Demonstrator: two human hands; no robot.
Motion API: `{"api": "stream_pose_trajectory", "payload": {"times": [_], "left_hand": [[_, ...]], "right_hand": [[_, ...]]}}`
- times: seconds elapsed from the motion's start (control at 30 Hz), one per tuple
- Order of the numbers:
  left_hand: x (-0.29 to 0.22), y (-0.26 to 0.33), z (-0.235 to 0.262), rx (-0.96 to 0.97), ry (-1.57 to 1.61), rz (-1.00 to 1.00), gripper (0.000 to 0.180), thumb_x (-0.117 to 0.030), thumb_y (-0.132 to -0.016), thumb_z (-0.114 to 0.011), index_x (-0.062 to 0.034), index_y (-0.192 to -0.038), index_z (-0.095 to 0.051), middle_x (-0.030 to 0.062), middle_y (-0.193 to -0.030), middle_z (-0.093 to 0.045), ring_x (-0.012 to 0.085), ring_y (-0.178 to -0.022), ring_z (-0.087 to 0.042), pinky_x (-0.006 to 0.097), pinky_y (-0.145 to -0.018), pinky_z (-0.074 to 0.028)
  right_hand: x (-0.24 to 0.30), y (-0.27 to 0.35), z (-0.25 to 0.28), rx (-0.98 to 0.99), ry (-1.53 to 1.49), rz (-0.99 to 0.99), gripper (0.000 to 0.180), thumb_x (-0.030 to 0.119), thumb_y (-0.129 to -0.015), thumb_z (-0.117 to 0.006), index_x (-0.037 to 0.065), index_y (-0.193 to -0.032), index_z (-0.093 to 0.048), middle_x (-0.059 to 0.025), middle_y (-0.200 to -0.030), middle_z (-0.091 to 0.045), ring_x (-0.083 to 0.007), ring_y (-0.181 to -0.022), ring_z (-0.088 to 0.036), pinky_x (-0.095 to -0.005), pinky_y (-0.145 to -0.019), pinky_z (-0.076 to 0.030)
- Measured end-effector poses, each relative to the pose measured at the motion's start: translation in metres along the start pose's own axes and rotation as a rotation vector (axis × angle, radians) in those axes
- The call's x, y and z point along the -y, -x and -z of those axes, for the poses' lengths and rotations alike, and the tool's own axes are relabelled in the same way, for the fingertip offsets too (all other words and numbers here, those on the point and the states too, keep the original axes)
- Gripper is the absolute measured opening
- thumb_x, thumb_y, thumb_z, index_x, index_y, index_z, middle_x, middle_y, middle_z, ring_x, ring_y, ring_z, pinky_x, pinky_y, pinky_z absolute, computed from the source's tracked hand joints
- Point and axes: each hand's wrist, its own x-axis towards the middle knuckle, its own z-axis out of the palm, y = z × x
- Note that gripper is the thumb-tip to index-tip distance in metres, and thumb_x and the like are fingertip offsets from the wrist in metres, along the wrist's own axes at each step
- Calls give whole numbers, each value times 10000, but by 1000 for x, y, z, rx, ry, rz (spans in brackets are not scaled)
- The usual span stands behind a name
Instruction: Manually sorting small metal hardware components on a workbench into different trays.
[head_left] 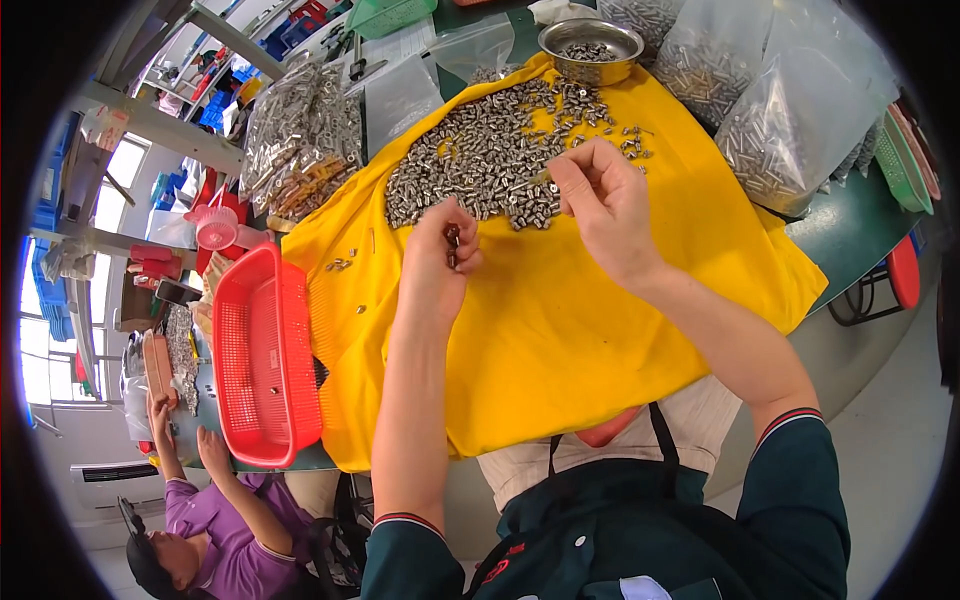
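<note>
A large heap of small metal cylinder parts [470,150] lies spread on a yellow cloth [540,330]. My left hand [432,262] is curled at the near left edge of the heap, closed around small shiny metal parts [453,246] that show between the fingers. To its right, above the heap's near right edge, my right hand [612,215] pinches a thin pointed metal tool [530,183], its tip toward the left. The fingers hide most of its handle. A few loose parts [340,265] lie on the cloth left of my left hand.
A red plastic basket [262,360] stands at the left. A steel bowl [590,68] of parts sits at the far side. Filled clear bags [780,130] crowd the far right, and a pile of metal strips [305,130] the far left. A co-worker in purple [235,515] sits at lower left.
</note>
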Motion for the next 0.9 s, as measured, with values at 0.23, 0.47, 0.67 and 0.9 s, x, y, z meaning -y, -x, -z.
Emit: {"api": "stream_pose_trajectory", "payload": {"times": [0.23,0.47,0.67,0.9], "left_hand": [[29,-5,-14,-238,-1367,-572,163,-150,-674,-688,-14,-704,-603,46,-446,-445,146,-411,-404,287,-446,-346],[14,-3,-15,-40,-759,-267,103,-114,-738,-621,-22,-736,-574,6,-560,-519,81,-448,-386,207,-446,-312],[0,4,3,272,73,94,52,-72,-789,-567,-56,-834,-545,47,-752,-557,31,-492,-308,166,-448,-251],[2,3,0,270,0,38,93,-54,-797,-589,-42,-888,-601,54,-755,-588,25,-488,-319,165,-447,-251]], "right_hand": [[1,0,-1,14,9,12,116,101,-827,-558,17,-757,-519,36,-586,-465,-19,-514,-400,-185,-445,-323],[2,0,3,19,36,13,114,89,-817,-566,13,-748,-518,27,-597,-481,-28,-527,-406,-188,-458,-333],[6,3,-1,109,34,20,115,77,-803,-579,5,-735,-520,3,-611,-508,-44,-538,-429,-198,-483,-362],[5,3,0,165,103,109,111,58,-787,-586,-3,-725,-516,-38,-621,-535,-72,-533,-464,-218,-486,-387]]}}
